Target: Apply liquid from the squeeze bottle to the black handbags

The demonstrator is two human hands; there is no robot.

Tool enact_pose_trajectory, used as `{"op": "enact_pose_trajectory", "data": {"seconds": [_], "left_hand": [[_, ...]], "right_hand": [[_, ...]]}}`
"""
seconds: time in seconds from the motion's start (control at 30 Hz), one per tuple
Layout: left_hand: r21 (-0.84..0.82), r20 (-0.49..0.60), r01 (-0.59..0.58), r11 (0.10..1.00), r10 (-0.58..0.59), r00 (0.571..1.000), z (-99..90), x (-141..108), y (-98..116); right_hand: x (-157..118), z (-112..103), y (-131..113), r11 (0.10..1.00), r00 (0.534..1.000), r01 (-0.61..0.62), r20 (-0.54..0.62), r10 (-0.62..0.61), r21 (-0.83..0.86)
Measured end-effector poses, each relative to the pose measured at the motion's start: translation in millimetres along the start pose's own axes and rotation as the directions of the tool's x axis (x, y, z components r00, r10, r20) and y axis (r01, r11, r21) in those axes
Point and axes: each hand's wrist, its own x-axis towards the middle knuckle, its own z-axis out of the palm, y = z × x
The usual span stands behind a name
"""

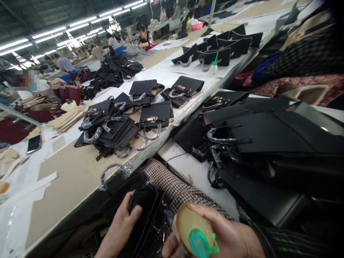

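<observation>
Beside the bench's (67, 175) edge, a bag (150, 211) is gripped by left fingers (135, 213). A bottle (189, 220) is clasped by right fingers (171, 244).

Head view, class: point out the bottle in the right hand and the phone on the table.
Bottle (192, 221), head view: on its yellowish body.
Phone (34, 144), head view: on its dark face.
</observation>
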Motion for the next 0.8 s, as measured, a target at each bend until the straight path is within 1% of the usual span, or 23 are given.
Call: {"op": "enact_pose_trajectory", "data": {"seconds": [0.03,0.07,0.1,0.17,0.23,0.3,0.33,0.37,0.43,0.5,0.53,0.6,0.67,0.7,0.73,0.8], "left_hand": [[-0.004,0.062,-0.013,1.0,0.013,0.998,2.5,0.0,-4.4],[0.009,0.092,-0.024,1.0,0.023,0.995,5.4,-0.1,-9.3],[0.034,0.097,-0.034,0.999,0.031,0.995,8.5,-0.4,-14.1],[0.099,0.066,-0.088,0.991,0.082,0.994,14.6,-2.9,-22.2],[0.153,0.024,-0.196,0.969,0.194,0.981,20.2,-7.7,-26.5],[0.221,-0.056,-0.285,0.933,0.304,0.951,25.3,-13.2,-26.8],[0.265,-0.093,-0.302,0.916,0.336,0.937,27.7,-15.6,-25.8],[0.305,-0.115,-0.298,0.904,0.346,0.931,29.9,-17.6,-24.1],[0.362,-0.138,-0.241,0.901,0.307,0.942,33.7,-19.8,-19.7],[0.395,-0.153,-0.126,0.91,0.2,0.968,36.2,-19.8,-15.2],[0.395,-0.175,-0.071,0.916,0.15,0.973,36.8,-19.1,-13.1],[0.345,-0.257,0.024,0.938,0.07,0.964,36.3,-16.1,-9.5],[0.213,-0.315,0.061,0.975,0.01,0.949,33.2,-11.1,-6.1],[0.139,-0.31,0.055,0.989,-0.009,0.951,30.8,-7.9,-4.2],[0.081,-0.28,0.043,0.996,-0.019,0.96,28.2,-4.3,-2.1],[0.023,-0.158,-0.017,1.0,0.02,0.987,23.2,3.2,3.1]], "right_hand": [[-5.1,-0.3,-8.8,0.999,1.0,0.0,-0.009,0.0,-0.034],[-10.3,-1.3,-19.3,0.996,1.0,0.001,-0.022,-0.003,-0.086],[-14.9,-2.7,-31.4,0.989,0.999,0.014,-0.046,-0.021,-0.149],[-20.0,-7.3,-58.1,0.959,0.992,0.067,-0.087,-0.094,-0.275],[-16.6,-13.9,-83.6,0.919,0.972,0.165,-0.102,-0.214,-0.358],[-3.6,-22.6,-102.4,0.892,0.948,0.247,-0.097,-0.304,-0.379],[5.8,-27.8,-108.3,0.894,0.946,0.252,-0.101,-0.308,-0.37],[16.2,-33.3,-111.7,0.906,0.951,0.231,-0.113,-0.286,-0.354],[37.0,-43.9,-112.3,0.939,0.97,0.143,-0.146,-0.196,-0.313],[53.1,-51.4,-107.6,0.958,0.978,0.068,-0.171,-0.119,-0.278],[58.3,-53.0,-104.5,0.962,0.98,0.054,-0.171,-0.103,-0.268],[62.8,-51.7,-98.5,0.965,0.982,0.05,-0.163,-0.094,-0.258],[61.9,-45.3,-93.3,0.968,0.982,0.075,-0.149,-0.113,-0.24],[60.8,-41.1,-90.8,0.97,0.98,0.105,-0.142,-0.138,-0.22],[59.8,-36.6,-88.3,0.971,0.976,0.141,-0.135,-0.169,-0.193],[59.4,-28.1,-83.3,0.966,0.965,0.213,-0.122,-0.231,-0.147]]}}
